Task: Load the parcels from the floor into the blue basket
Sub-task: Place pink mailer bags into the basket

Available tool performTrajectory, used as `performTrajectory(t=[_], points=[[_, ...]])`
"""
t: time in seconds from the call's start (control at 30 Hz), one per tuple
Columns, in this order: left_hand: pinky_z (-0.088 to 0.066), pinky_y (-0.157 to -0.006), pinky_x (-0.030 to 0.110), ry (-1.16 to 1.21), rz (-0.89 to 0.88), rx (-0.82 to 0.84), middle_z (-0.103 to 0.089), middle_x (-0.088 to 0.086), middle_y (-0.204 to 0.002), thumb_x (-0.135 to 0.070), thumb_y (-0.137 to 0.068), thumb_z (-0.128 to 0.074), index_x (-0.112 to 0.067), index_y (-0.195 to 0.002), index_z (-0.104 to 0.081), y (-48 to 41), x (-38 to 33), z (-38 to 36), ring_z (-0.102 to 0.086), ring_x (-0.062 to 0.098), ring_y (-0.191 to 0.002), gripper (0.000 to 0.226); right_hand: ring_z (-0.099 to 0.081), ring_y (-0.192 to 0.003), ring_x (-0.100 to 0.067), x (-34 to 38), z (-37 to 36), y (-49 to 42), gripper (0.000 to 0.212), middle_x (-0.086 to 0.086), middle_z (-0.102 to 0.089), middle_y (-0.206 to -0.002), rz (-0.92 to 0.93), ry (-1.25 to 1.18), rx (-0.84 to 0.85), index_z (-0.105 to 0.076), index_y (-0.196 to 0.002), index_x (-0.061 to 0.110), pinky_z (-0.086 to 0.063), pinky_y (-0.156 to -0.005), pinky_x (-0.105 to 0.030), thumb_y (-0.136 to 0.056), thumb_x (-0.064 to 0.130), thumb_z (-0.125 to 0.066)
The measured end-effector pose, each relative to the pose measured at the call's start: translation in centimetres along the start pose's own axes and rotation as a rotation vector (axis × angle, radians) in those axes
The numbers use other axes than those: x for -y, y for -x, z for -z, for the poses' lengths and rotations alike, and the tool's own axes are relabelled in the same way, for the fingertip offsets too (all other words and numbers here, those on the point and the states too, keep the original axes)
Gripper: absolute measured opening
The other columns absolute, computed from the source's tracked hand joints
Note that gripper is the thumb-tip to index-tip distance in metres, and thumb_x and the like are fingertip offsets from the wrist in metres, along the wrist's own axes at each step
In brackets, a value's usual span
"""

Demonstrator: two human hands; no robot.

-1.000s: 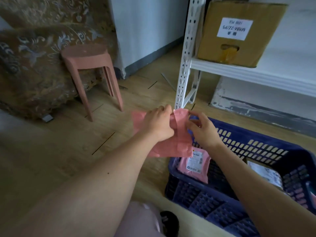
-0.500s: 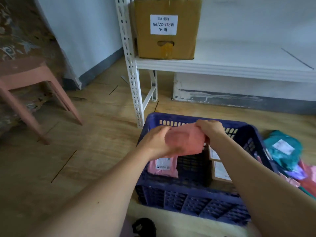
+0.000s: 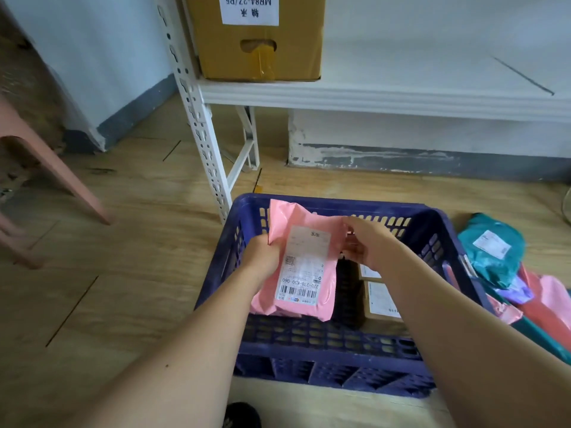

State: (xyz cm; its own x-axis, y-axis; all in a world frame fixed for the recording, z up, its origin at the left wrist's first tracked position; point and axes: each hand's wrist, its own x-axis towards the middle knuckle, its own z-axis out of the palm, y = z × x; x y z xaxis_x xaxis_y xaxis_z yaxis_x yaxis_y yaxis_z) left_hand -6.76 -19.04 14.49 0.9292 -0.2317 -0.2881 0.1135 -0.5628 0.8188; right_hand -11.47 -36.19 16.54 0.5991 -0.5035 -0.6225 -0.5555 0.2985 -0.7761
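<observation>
1. Nearest, at the bottom edge of the wood-plank floor (image 3: 139, 230): the toe of a black shoe (image 3: 242, 415).
2. Just beyond it, standing on the floor: a blue slotted plastic basket (image 3: 333, 355), long near wall toward the camera.
3. Held above the basket's left half, label side up and tilted, far end overlapping the far rim in view: a pink plastic mailer parcel (image 3: 304, 267) with a white printed barcode label.
4. Of the left hand (image 3: 262, 257): fingers curled round the parcel's left edge, gripping it.
5. Of the right hand (image 3: 367, 247): fingers and thumb closed in a pinch on the parcel's right edge, toward its far end.
6. Lying in the basket's right half, partly hidden under the right forearm: brown cardboard boxes (image 3: 378, 301) with white labels.
7. On the floor just beside the basket's right wall: a teal plastic mailer parcel (image 3: 491, 254) with a white label, touching a heap of pink and red plastic parcels (image 3: 553, 304) at the right edge of view.
8. Well apart, toward the floor's left edge: the splayed legs of a pink plastic stool (image 3: 46, 162).
9. Beyond the basket's far left corner: the white perforated metal upright (image 3: 200, 128) of a shelf rack, carrying a white shelf board (image 3: 386, 98).
10. Farthest, at the shelf board's left end, against the upright: a large brown cardboard carton (image 3: 259, 54) with a white label and a taped handle hole.
</observation>
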Motion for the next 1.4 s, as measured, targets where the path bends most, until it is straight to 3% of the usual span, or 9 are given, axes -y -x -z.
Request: performTrajectory(t=[0.17, 0.27, 0.4, 0.5, 0.67, 0.87, 1.07, 1.27, 1.4], points=[[-0.039, -0.056, 0.024, 0.263, 0.201, -0.031, -0.059, 0.004, -0.096, -0.022, -0.096, -0.048, -0.006, -0.117, -0.06, -1.4, 1.3, -2.1, -0.054, 0.021, -0.084, 0.03, -0.052, -0.051, -0.014, -1.5, -0.5, -2.0, 0.022, -0.006, -0.064, -0.073, -0.02, 0.23, 0.049, -0.064, -0.092, 0.007, -0.038, -0.04, -0.021, -0.09, 0.028, -0.057], [-0.044, -0.077, 0.028, 0.324, 0.312, -0.058, -0.061, 0.009, -0.113, -0.024, -0.095, -0.05, -0.001, -0.124, -0.055, -2.7, 2.5, -2.4, -0.056, 0.025, -0.095, 0.038, -0.057, -0.056, -0.014, -2.5, -1.0, -3.1, 0.025, -0.008, -0.069, -0.087, -0.056, 0.433, 0.118, -0.066, -0.1, 0.004, -0.042, -0.045, -0.021, -0.087, 0.024, -0.06], [-0.044, -0.083, 0.033, 0.369, 0.411, -0.081, -0.061, 0.012, -0.107, -0.027, -0.096, -0.047, -0.002, -0.12, -0.056, -4.3, 3.5, -2.3, -0.056, 0.027, -0.094, 0.037, -0.064, -0.084, -0.023, -3.6, -2.1, -3.7, 0.023, -0.015, -0.068, -0.106, -0.119, 0.564, 0.386, -0.061, -0.104, -0.002, -0.054, -0.09, -0.037, -0.083, 0.007, -0.063], [-0.042, -0.084, 0.032, 0.351, 0.44, -0.197, -0.058, 0.016, -0.122, -0.021, -0.093, -0.05, -0.002, -0.127, -0.051, -5.4, 4.3, -3.1, -0.056, 0.028, -0.101, 0.038, -0.065, -0.077, -0.022, -4.1, -2.6, -4.3, 0.008, -0.014, -0.07, -0.091, -0.095, 0.561, 0.445, -0.06, -0.096, 0.002, -0.054, -0.085, -0.036, -0.088, 0.004, -0.059], [-0.026, -0.11, 0.039, -0.115, 0.06, -0.392, -0.022, 0.015, -0.152, -0.007, -0.082, -0.063, -0.012, -0.148, -0.019, -5.4, 4.9, -3.8, -0.025, 0.031, -0.139, 0.08, -0.057, -0.067, -0.016, -4.0, -2.9, -5.9, 0.013, 0.0, -0.06, -0.071, 0.398, 1.096, 0.051, -0.067, -0.079, 0.016, -0.042, -0.052, -0.019, -0.087, 0.018, -0.057], [-0.007, -0.117, 0.049, -0.901, -0.432, 0.154, -0.014, -0.002, -0.157, -0.014, -0.083, -0.063, -0.028, -0.147, -0.021, -6.1, 6.9, -5.4, -0.009, 0.019, -0.146, 0.078, -0.057, -0.074, -0.016, -4.8, -3.8, -6.6, 0.018, 0.0, -0.064, -0.085, 0.543, 1.305, 0.032, -0.068, -0.094, 0.013, -0.046, -0.064, -0.025, -0.091, 0.028, -0.057], [-0.045, -0.078, 0.034, -0.7, -0.158, 0.237, -0.064, 0.009, -0.111, -0.017, -0.097, -0.041, -0.012, -0.117, -0.056, -7.0, 7.8, -7.2, -0.06, 0.025, -0.093, 0.026, -0.059, -0.088, -0.018, -5.6, -4.8, -7.8, 0.027, -0.001, -0.06, -0.11, 0.612, 1.093, -0.078, -0.067, -0.109, 0.018, -0.052, -0.074, -0.027, -0.086, 0.007, -0.057], [-0.047, -0.086, 0.035, -0.37, 0.196, 0.125, -0.064, 0.016, -0.114, -0.009, -0.097, -0.04, 0.0, -0.112, -0.063, -8.7, 7.7, -8.0, -0.06, 0.032, -0.106, 0.028, -0.051, -0.113, -0.027, -6.8, -4.1, -9.8, 0.045, -0.011, -0.04, -0.137, 0.31, 0.871, -0.159, -0.049, -0.131, 0.019, -0.049, -0.087, -0.033, -0.087, 0.013, -0.058], [-0.049, -0.079, 0.032, -0.124, 0.412, 0.084, -0.062, 0.016, -0.117, -0.007, -0.096, -0.037, -0.002, -0.115, -0.059, -9.8, 7.8, -9.3, -0.062, 0.029, -0.102, 0.029, -0.057, -0.096, -0.024, -9.3, -3.2, -10.7, 0.039, -0.013, -0.045, -0.127, 0.132, 0.876, -0.073, -0.04, -0.132, 0.017, -0.053, -0.084, -0.035, -0.094, 0.022, -0.047]])
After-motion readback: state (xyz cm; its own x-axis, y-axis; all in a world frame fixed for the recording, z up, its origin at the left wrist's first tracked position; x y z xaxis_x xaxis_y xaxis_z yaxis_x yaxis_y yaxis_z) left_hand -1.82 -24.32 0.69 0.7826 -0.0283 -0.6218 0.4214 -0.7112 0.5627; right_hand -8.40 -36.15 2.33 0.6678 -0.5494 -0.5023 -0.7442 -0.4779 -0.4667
